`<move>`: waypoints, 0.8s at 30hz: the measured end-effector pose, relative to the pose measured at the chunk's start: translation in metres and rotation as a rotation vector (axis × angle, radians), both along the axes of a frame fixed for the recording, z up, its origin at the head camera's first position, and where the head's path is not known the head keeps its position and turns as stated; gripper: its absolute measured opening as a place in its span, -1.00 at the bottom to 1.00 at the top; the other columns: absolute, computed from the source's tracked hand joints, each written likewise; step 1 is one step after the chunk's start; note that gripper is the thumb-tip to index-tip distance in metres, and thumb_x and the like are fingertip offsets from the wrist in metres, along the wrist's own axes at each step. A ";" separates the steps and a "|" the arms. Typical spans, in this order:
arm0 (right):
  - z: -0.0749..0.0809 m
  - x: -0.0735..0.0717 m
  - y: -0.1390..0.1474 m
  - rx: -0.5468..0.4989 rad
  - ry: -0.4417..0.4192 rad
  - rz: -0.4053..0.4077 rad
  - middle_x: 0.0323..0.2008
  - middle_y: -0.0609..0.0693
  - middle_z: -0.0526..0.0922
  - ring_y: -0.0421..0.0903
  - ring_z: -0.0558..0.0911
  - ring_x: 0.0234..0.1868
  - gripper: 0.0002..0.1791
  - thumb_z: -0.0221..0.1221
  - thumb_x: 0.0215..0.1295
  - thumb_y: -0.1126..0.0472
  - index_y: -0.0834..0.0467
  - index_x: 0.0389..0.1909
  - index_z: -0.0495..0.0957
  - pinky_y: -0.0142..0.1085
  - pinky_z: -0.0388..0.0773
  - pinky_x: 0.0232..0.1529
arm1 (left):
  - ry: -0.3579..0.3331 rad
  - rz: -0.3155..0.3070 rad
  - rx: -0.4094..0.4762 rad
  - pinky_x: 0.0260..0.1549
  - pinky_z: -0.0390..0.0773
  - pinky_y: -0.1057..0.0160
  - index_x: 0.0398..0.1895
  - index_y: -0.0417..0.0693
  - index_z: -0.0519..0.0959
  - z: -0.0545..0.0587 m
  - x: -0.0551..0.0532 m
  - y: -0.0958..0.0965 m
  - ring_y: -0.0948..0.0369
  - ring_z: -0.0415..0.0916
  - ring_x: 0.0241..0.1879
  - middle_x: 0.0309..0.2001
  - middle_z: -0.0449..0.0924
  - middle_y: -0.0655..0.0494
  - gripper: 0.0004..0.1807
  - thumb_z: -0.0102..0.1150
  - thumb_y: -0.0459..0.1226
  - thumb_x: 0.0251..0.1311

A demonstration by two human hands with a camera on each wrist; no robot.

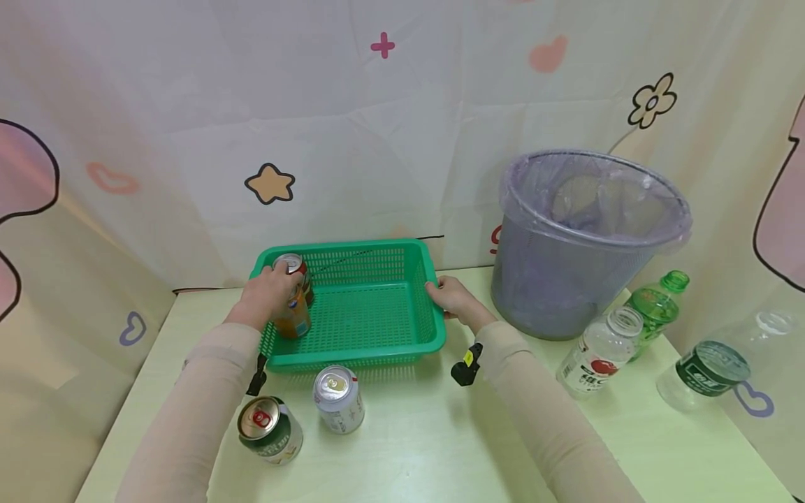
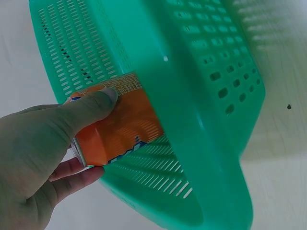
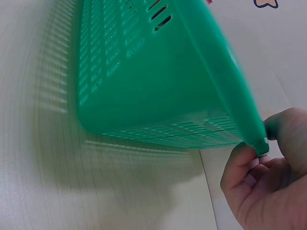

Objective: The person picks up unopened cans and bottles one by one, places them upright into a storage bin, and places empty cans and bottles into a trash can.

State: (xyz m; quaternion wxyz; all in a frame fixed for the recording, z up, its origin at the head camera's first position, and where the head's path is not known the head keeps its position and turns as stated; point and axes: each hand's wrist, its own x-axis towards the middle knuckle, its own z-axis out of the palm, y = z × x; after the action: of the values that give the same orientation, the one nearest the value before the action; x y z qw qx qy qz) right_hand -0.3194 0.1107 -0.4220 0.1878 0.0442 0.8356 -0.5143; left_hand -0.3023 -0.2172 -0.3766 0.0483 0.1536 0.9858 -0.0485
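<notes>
My left hand (image 1: 269, 292) grips an orange soda can (image 2: 122, 129) by its top, inside the left end of the green plastic basket (image 1: 361, 355). Behind that can, a dark red can (image 1: 306, 277) stands in the basket's back left corner. At the opposite end, my right hand (image 1: 454, 297) pinches the basket's rim between thumb and fingers, as the right wrist view also shows (image 3: 268, 191). In front of the basket a white can (image 1: 340, 402) and a dark green and white can (image 1: 272, 432) stand upright on the table.
A mesh trash bin (image 1: 547, 279) with a clear purplish liner stands at the back right. Beside it are a clear bottle with a white label (image 1: 594, 356), a green bottle (image 1: 657, 304) and a clear bottle with a dark green label (image 1: 711, 369). A patterned curtain (image 1: 377, 140) hangs behind the table.
</notes>
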 end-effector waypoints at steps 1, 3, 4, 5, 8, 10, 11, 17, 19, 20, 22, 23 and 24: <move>0.000 0.000 0.000 0.000 -0.001 0.001 -0.23 0.07 0.45 -0.18 0.49 -0.43 -0.61 -0.15 0.42 0.04 0.26 0.03 0.33 -0.28 0.51 -0.37 | -0.002 0.000 0.001 -0.21 0.51 -0.16 0.11 -0.09 0.40 0.000 0.000 0.000 -0.21 0.32 -0.02 0.08 0.27 -0.31 -0.32 0.44 -0.15 -0.14; 0.000 0.000 0.000 0.001 -0.002 0.005 -0.22 0.07 0.45 -0.18 0.49 -0.42 -0.60 -0.15 0.42 0.03 0.26 0.04 0.33 -0.29 0.51 -0.37 | -0.006 0.000 0.001 -0.21 0.52 -0.15 0.12 -0.08 0.40 0.001 0.000 0.000 -0.21 0.31 -0.02 0.08 0.26 -0.30 -0.32 0.43 -0.15 -0.13; 0.000 0.000 0.000 0.004 -0.002 0.008 -0.21 0.08 0.45 -0.18 0.49 -0.41 -0.60 -0.15 0.42 0.03 0.26 0.05 0.32 -0.30 0.51 -0.37 | -0.006 -0.002 -0.001 -0.21 0.51 -0.15 0.12 -0.08 0.40 0.001 0.000 0.000 -0.21 0.31 -0.02 0.08 0.26 -0.30 -0.33 0.43 -0.16 -0.12; 0.000 0.000 0.000 0.005 -0.001 0.009 -0.20 0.08 0.45 -0.17 0.50 -0.40 -0.59 -0.15 0.43 0.03 0.27 0.06 0.32 -0.31 0.52 -0.38 | -0.006 -0.003 -0.001 -0.21 0.51 -0.14 0.12 -0.08 0.40 0.002 0.000 0.000 -0.21 0.31 -0.02 0.09 0.26 -0.30 -0.34 0.42 -0.16 -0.11; 0.001 0.000 0.000 0.010 -0.002 0.009 -0.17 0.10 0.46 -0.16 0.51 -0.38 -0.58 -0.16 0.43 0.03 0.26 0.09 0.31 -0.35 0.52 -0.41 | -0.004 -0.007 -0.006 -0.20 0.51 -0.14 0.11 -0.09 0.40 0.002 0.000 0.001 -0.21 0.31 -0.02 0.09 0.26 -0.31 -0.35 0.42 -0.15 -0.10; 0.002 0.001 0.000 0.010 -0.004 0.009 -0.15 0.11 0.46 -0.15 0.53 -0.37 -0.57 -0.16 0.43 0.03 0.26 0.10 0.30 -0.35 0.53 -0.41 | -0.003 -0.008 -0.009 -0.20 0.51 -0.15 0.10 -0.09 0.41 0.002 0.000 0.001 -0.22 0.31 -0.02 0.09 0.26 -0.32 -0.35 0.42 -0.15 -0.11; 0.002 0.001 0.000 0.009 -0.006 0.008 -0.14 0.12 0.46 -0.15 0.53 -0.36 -0.57 -0.16 0.43 0.03 0.26 0.11 0.30 -0.35 0.53 -0.41 | -0.002 -0.006 -0.011 -0.19 0.51 -0.15 0.09 -0.09 0.41 0.002 0.000 0.002 -0.21 0.32 -0.02 0.09 0.27 -0.32 -0.36 0.42 -0.15 -0.11; 0.000 -0.001 0.000 0.011 -0.003 0.008 -0.18 0.10 0.48 -0.18 0.53 -0.42 -0.57 -0.16 0.43 0.04 0.27 0.11 0.30 -0.32 0.54 -0.40 | 0.001 -0.001 -0.025 -0.21 0.51 -0.16 0.08 -0.11 0.40 0.004 0.001 0.005 -0.23 0.32 -0.01 0.09 0.27 -0.34 -0.39 0.40 -0.17 -0.08; 0.000 -0.001 0.000 0.010 -0.002 0.009 -0.20 0.09 0.48 -0.19 0.52 -0.44 -0.58 -0.16 0.42 0.04 0.27 0.10 0.30 -0.32 0.53 -0.40 | 0.001 0.002 -0.019 -0.21 0.51 -0.17 0.08 -0.11 0.40 0.003 0.001 0.005 -0.24 0.32 0.00 0.09 0.26 -0.35 -0.39 0.40 -0.18 -0.08; 0.001 -0.001 0.000 0.010 -0.001 0.010 -0.21 0.09 0.47 -0.19 0.51 -0.45 -0.58 -0.16 0.42 0.04 0.27 0.09 0.31 -0.32 0.52 -0.40 | 0.001 0.003 -0.017 -0.21 0.51 -0.17 0.09 -0.12 0.39 0.003 0.001 0.005 -0.24 0.31 0.00 0.09 0.25 -0.35 -0.38 0.39 -0.18 -0.07; 0.001 -0.001 0.000 0.011 0.001 0.012 -0.22 0.09 0.47 -0.19 0.50 -0.45 -0.59 -0.17 0.42 0.04 0.27 0.07 0.31 -0.32 0.51 -0.41 | 0.001 0.005 -0.013 -0.21 0.51 -0.17 0.09 -0.12 0.39 0.002 0.001 0.005 -0.24 0.31 0.00 0.09 0.25 -0.35 -0.37 0.39 -0.17 -0.08; 0.001 0.000 0.000 0.012 0.002 0.013 -0.22 0.09 0.47 -0.19 0.50 -0.45 -0.59 -0.17 0.42 0.04 0.27 0.06 0.32 -0.33 0.51 -0.42 | 0.000 0.006 -0.012 -0.21 0.51 -0.17 0.10 -0.12 0.39 0.002 0.001 0.004 -0.24 0.31 -0.01 0.09 0.24 -0.35 -0.37 0.39 -0.17 -0.08; 0.001 0.000 -0.001 0.012 0.002 0.013 -0.22 0.08 0.46 -0.19 0.50 -0.45 -0.59 -0.17 0.42 0.04 0.27 0.06 0.32 -0.34 0.50 -0.42 | -0.002 0.006 -0.014 -0.21 0.51 -0.17 0.10 -0.13 0.38 0.002 0.001 0.004 -0.24 0.31 -0.01 0.09 0.24 -0.35 -0.36 0.39 -0.17 -0.07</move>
State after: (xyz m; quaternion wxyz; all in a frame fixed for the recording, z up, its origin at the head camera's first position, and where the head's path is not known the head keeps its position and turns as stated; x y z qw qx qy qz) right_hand -0.3196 0.1101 -0.4209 0.1903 0.0392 0.8391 -0.5080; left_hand -0.3010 -0.2127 -0.3747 0.0505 0.1505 0.9858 -0.0549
